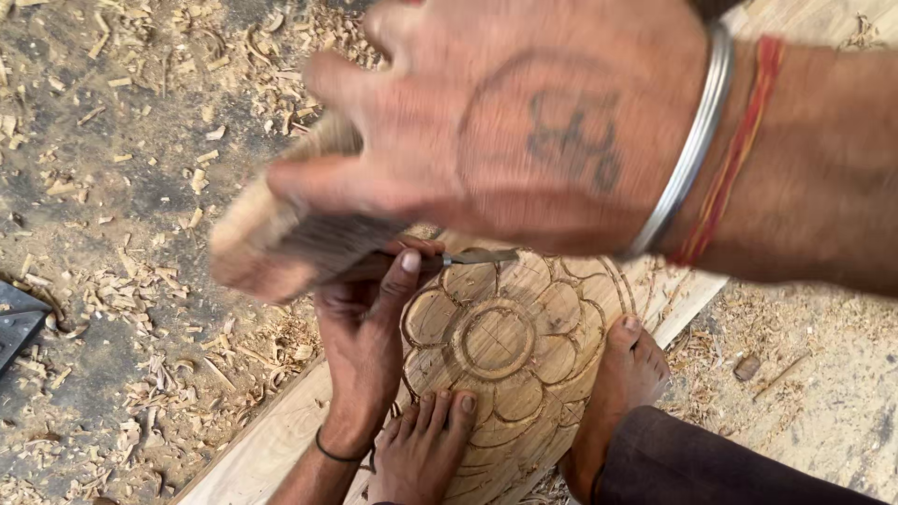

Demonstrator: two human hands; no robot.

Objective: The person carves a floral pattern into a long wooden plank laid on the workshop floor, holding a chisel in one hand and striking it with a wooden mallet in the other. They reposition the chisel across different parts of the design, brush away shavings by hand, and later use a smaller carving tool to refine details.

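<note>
Underneath everything lies the ground (122, 187), grey and strewn with pale wood chips and shavings. Across it, running from lower left to upper right, sits a long pale plank (271, 440), and on the plank rests the carved wooden piece (510, 351), a rounded block cut with a flower: a ringed centre with petals spreading around it.

Next in size is the right hand (524, 131), close to the camera and blurred, with a dark mark on its back, a metal bangle (687, 154) at the wrist and a red thread (734, 154) just beside the bangle. Its fingers are wrapped around a wooden mallet (281, 234), whose pale, worn head juts out to the left, above the carving and apart from it.

Below it, the left hand (365, 318) comes up from the bottom edge with a thin dark band at the wrist. Its fingers are closed on a chisel (472, 255), thumb pressed along the top; the short dark blade pokes out to the right of the thumb and meets the carving at its upper rim, just over the top petals.

Two bare feet press on the work: the left foot (426, 449) on the carving's lower edge, the right foot (622, 393) against its right side. Smallest, a dark metal object (17, 327) shows at the left edge.
</note>
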